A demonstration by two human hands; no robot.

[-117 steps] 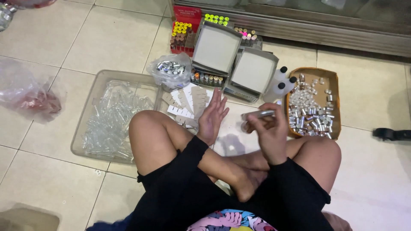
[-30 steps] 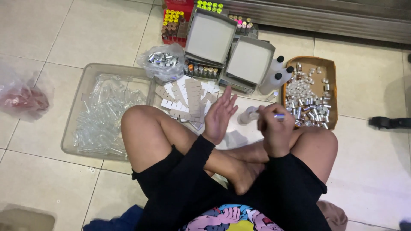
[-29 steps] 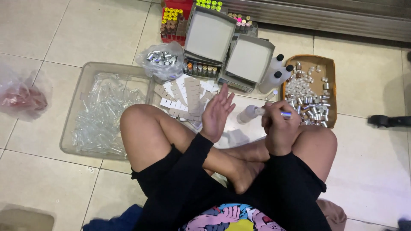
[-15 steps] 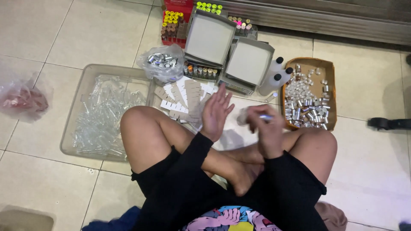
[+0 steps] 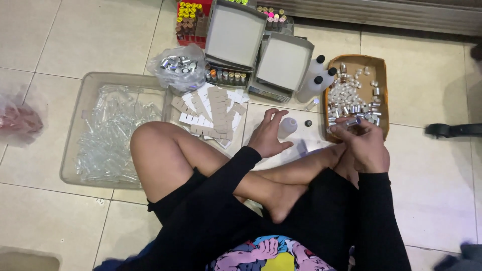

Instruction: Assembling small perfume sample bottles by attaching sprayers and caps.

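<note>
Cardboard tray (image 5: 379, 75), perhaps caps, beside right hand (image 5: 365, 145)

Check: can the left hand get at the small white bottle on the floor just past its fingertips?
Probably yes. The left hand hovers open with fingers spread, and the small white bottle stands right beside its fingertips with nothing between them. The right hand is off by the brown tray, out of the way.

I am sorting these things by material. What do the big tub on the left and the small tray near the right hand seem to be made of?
The big tub looks like clear plastic: the floor tiles show through its glossy walls. The small tray by the right hand looks like brown cardboard, matt, with thin folded walls. The left hand rests open on the floor.
</note>
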